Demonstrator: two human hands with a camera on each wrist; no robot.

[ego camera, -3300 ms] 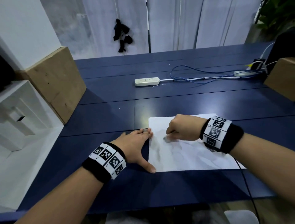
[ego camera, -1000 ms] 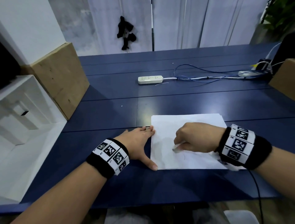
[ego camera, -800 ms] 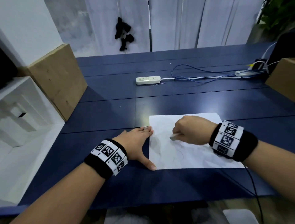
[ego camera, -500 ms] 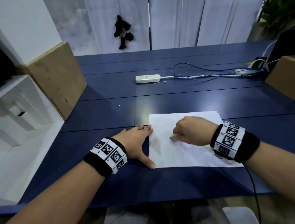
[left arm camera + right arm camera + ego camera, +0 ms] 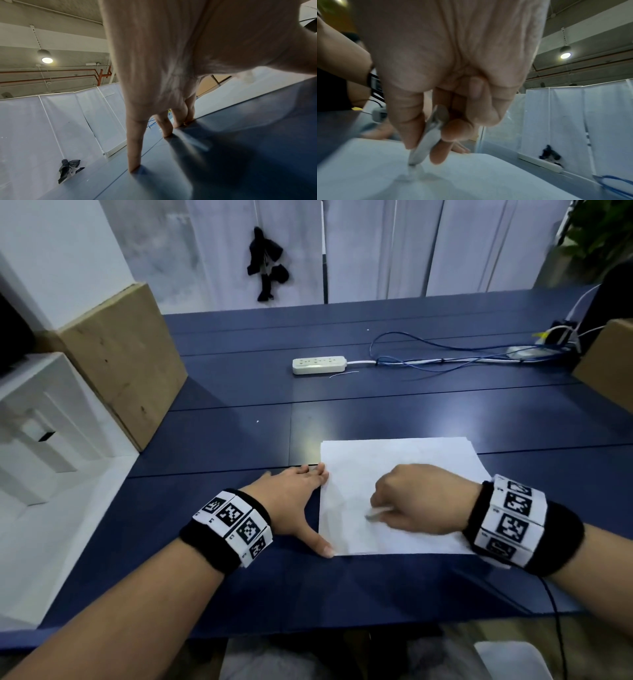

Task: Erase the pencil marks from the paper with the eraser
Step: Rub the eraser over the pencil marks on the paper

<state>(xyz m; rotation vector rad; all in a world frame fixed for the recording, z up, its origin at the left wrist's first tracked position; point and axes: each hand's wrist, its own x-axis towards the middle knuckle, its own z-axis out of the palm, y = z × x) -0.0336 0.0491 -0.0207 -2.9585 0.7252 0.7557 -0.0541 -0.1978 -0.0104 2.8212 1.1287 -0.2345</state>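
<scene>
While right hand [image 5: 416, 501] pinches eraser [image 5: 378, 512] on paper [image 5: 394, 460], left hand [image 5: 291, 501] lies flat, fingers straight, at sheet edge; dark blue table [image 5: 239, 398]; power strip [image 5: 318, 365] well beyond; white curtain panels [image 5: 376, 248] behind.

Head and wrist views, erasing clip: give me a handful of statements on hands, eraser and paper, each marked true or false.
1. The right hand pinches the eraser with its tip down on the paper. True.
2. The left hand grips a pencil. False: it lies flat with straight fingers at the paper's left edge, holding nothing.
3. The paper lies on the blue table. True.
4. The power strip rests on the paper. False: it lies farther back on the table, apart from the sheet.
5. Both hands hold the eraser. False: only the right does.
</scene>
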